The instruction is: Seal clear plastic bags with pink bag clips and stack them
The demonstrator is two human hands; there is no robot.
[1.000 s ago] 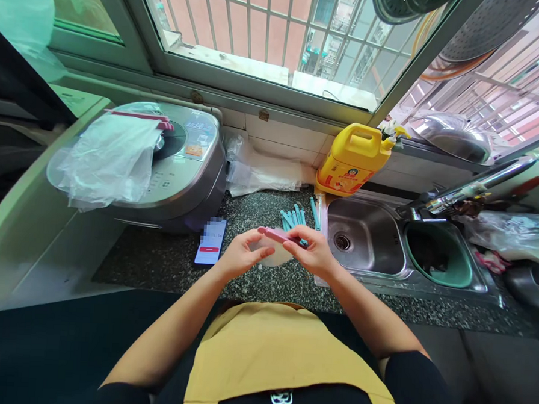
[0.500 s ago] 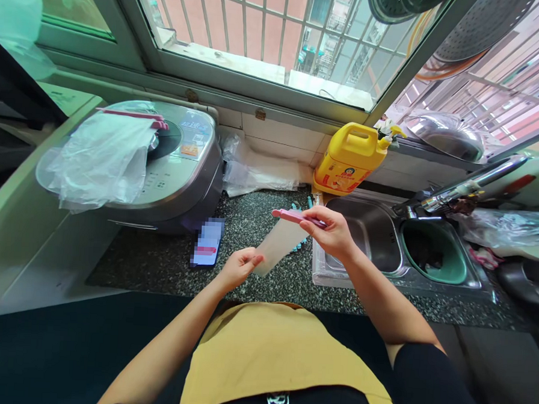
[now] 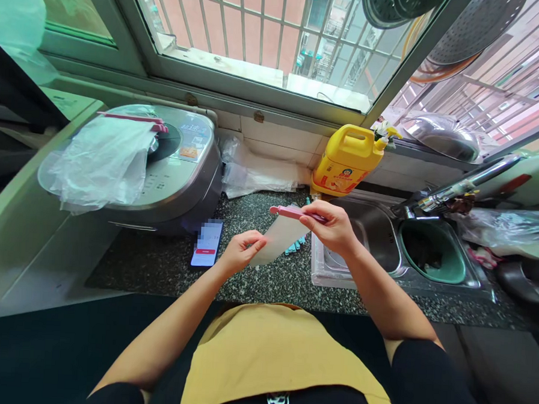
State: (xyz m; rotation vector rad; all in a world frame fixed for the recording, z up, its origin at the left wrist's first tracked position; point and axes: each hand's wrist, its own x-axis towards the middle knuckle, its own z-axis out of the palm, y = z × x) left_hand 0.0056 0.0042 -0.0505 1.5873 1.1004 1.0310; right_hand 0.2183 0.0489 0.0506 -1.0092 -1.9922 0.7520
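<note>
My right hand [image 3: 334,226] pinches a pink sealing clip [image 3: 291,212] clamped along the top of a clear plastic bag [image 3: 276,241]. The bag hangs slanting down to the left, above the speckled counter [image 3: 247,273]. My left hand [image 3: 240,252] pinches the bag's lower corner. Under the bag lie several teal clips [image 3: 297,244] on the counter beside the sink.
A phone [image 3: 208,243] lies left of my hands. A rice cooker [image 3: 181,167] with a plastic bag and pink clip on its lid stands at the back left. A yellow jug [image 3: 346,161] stands behind the steel sink [image 3: 371,231], which holds a green basin [image 3: 432,253]. More bags lie against the wall.
My right hand lifted the pink clip up and to the right, and the bag unfolded below it. My left hand dropped away, then took the bag's lower corner.
</note>
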